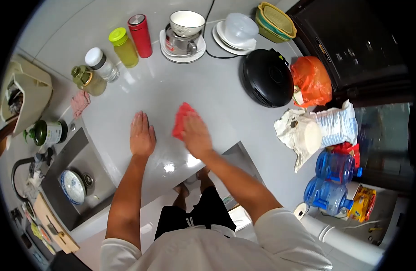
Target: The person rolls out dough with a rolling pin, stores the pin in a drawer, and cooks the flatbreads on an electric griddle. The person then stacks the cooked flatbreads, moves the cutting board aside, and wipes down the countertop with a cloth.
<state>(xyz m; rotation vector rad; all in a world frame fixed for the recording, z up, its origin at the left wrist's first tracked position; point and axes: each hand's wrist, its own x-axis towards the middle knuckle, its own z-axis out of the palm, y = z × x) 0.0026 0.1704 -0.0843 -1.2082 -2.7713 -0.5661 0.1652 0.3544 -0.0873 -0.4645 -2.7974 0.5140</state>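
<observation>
My left hand [142, 135] lies flat on the grey countertop [113, 108], its fingers stretched out and holding nothing. A short way to the right, my right hand [197, 135] presses a red cloth [180, 123] against the same surface. The cloth shows past the fingers at the top and left; the part under the palm is hidden. My right hand looks slightly blurred.
Bottles and a red flask [141, 37] stand along the back wall, beside stacked bowls [187, 23]. A black round appliance [267, 77] and an orange bag [311, 81] are at right. The sink [101, 174], holding a plate [73, 187], is at left; a pink rag [80, 104] lies behind it.
</observation>
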